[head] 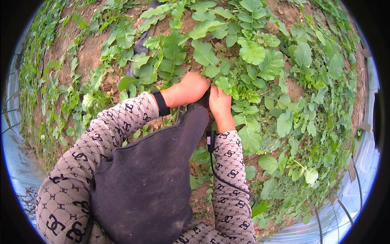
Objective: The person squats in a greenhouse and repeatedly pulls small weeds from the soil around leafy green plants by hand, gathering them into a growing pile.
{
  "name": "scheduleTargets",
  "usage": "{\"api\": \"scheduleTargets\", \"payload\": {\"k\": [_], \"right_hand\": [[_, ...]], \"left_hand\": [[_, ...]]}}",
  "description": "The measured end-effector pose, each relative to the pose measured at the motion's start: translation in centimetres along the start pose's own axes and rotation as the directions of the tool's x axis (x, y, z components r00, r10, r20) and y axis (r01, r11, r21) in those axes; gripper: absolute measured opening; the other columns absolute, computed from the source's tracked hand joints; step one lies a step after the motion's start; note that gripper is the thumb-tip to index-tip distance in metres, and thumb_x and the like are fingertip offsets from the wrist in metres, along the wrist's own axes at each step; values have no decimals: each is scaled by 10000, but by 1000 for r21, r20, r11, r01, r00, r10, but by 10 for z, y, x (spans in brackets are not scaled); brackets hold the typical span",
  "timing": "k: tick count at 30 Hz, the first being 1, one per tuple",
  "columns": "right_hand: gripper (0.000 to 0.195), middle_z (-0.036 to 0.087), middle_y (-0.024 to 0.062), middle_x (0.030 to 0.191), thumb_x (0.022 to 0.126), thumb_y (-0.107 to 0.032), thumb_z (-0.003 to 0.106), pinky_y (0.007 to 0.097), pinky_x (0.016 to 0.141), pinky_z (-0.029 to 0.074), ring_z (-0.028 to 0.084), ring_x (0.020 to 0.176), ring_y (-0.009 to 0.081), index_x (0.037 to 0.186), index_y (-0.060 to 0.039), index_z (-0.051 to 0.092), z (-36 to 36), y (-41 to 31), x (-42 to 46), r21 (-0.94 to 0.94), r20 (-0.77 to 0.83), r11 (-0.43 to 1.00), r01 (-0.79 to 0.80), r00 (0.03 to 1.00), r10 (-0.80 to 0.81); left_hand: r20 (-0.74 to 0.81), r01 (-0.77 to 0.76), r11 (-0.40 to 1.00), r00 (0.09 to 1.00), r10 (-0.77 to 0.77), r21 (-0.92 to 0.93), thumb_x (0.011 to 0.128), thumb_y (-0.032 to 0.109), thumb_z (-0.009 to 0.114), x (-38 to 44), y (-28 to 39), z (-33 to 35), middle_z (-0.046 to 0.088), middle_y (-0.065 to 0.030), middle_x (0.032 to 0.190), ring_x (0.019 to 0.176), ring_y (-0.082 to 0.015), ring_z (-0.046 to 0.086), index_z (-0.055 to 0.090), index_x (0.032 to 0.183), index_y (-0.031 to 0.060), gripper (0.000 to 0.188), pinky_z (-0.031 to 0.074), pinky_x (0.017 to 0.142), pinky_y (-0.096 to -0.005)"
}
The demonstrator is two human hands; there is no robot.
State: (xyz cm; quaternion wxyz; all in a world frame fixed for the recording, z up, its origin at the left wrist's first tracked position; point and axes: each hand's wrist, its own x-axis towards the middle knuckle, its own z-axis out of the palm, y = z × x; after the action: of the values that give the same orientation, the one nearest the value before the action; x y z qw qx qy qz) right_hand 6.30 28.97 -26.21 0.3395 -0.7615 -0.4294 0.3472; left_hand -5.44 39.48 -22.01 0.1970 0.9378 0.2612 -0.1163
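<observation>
My left hand (195, 87) reaches in from the left, bent at the wrist, its fingertips hidden among leaves near the soil. Close beside it, my right hand (220, 102) points away from me, fingertips under the edge of a lobed green leaf (223, 84). Both hands meet low at the base of leafy green plants (204, 53). What the fingers pinch, if anything, is hidden by the hands and foliage. Just below them is my knee in dark trousers (195, 117).
Broad-leaved plants and low weeds (304, 119) grow thickly to the right. Brown soil (82, 53) shows between rows at left. Dark plastic film (140, 45) runs between plants ahead. A black cable (224, 180) hangs along my right sleeve. Clear plastic sheeting (362, 170) curves around the right edge.
</observation>
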Motion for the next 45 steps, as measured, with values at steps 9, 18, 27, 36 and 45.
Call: {"api": "scheduleTargets", "payload": {"k": [9, 18, 27, 36, 45], "right_hand": [[223, 522, 34, 752, 1008, -238, 476, 320, 532, 349, 459, 603, 179, 1075, -66, 599, 2, 45, -7, 529, 129, 620, -579, 777, 616], [240, 712, 184, 1064, 969, -164, 554, 378, 894, 493, 667, 1012, 269, 1104, -6, 674, 24, 40, -22, 346, -23, 833, -432, 884, 467], [276, 602, 56, 925, 1014, -273, 516, 305, 726, 414, 538, 804, 148, 1117, -32, 603, 16, 36, -43, 595, 246, 495, -633, 730, 638], [314, 699, 111, 1070, 1030, -230, 512, 318, 910, 485, 628, 980, 175, 1172, 1, 669, 27, 28, -127, 514, 29, 736, -439, 867, 497], [288, 689, 73, 1001, 1034, -210, 522, 283, 802, 496, 612, 875, 140, 1156, 13, 657, 50, 35, -204, 650, 86, 546, -529, 765, 638]], "left_hand": [[43, 5, 999, 999, -7, 38, 768, 84, 606, 3, 6, 2, 677, -171, 824, 824, -365, 679, 605, 1011, -1, 257, 542, 692, -464], [-1, 21, 1000, 1000, -21, 9, 771, 104, 591, -13, 3, 6, 666, -181, 820, 804, -374, 658, 595, 964, -17, 228, 538, 707, -471], [35, 49, 998, 998, -48, -38, 758, 59, 592, -8, -2, 5, 651, -222, 866, 837, -422, 651, 572, 984, -33, 245, 539, 723, -498], [-75, -13, 998, 997, 8, -65, 779, 75, 597, -13, -6, 12, 659, -206, 881, 827, -420, 653, 610, 1001, 20, 229, 538, 696, -488], [-227, -164, 986, 962, 152, -33, 787, 87, 589, -24, -4, 0, 676, -157, 909, 828, -360, 669, 647, 971, 33, 201, 548, 663, -442]]}}
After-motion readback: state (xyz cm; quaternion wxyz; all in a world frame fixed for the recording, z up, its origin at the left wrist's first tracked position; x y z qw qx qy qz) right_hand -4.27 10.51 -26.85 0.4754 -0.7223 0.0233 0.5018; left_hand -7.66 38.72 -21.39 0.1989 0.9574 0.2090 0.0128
